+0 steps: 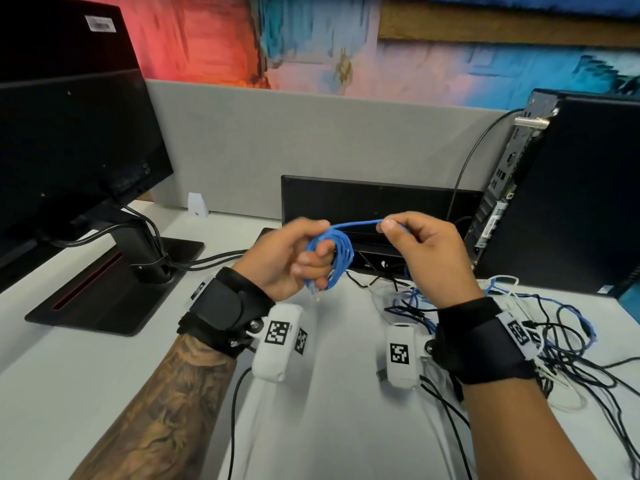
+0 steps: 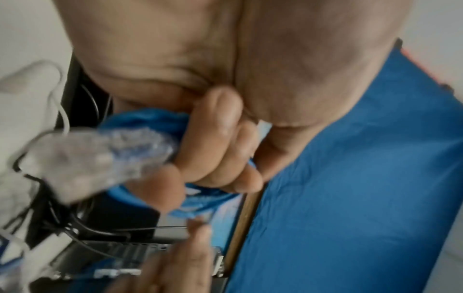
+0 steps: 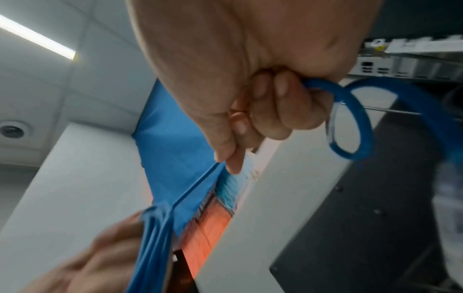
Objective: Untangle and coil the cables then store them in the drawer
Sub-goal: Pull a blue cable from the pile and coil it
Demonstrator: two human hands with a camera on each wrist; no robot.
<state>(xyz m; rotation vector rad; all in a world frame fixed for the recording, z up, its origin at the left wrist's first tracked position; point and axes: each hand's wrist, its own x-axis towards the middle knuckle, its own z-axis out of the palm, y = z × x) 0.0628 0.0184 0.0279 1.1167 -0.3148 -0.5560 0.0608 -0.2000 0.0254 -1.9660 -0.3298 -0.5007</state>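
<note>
Two hands are raised above the table (image 1: 104, 368), working one blue cable (image 1: 341, 252). The left hand (image 1: 294, 258) grips a coil of several loops of this cable, with the fingers (image 2: 213, 142) curled through the loops and the thumb on top; a clear plug (image 2: 82, 158) at the cable end sticks out below the fist. The right hand (image 1: 426, 251) pinches a straight run of the same cable between thumb and forefinger, just beside the coil, and its other fingers (image 3: 280, 111) are curled around a further loop. The rest of the cable drops to a tangle (image 1: 540, 341) of blue, black and white cables lying on the table, at the right, under the right wrist. A monitor (image 1: 69, 133) stands at the left, and a computer (image 1: 561, 188) stands at the right behind the tangle.
</note>
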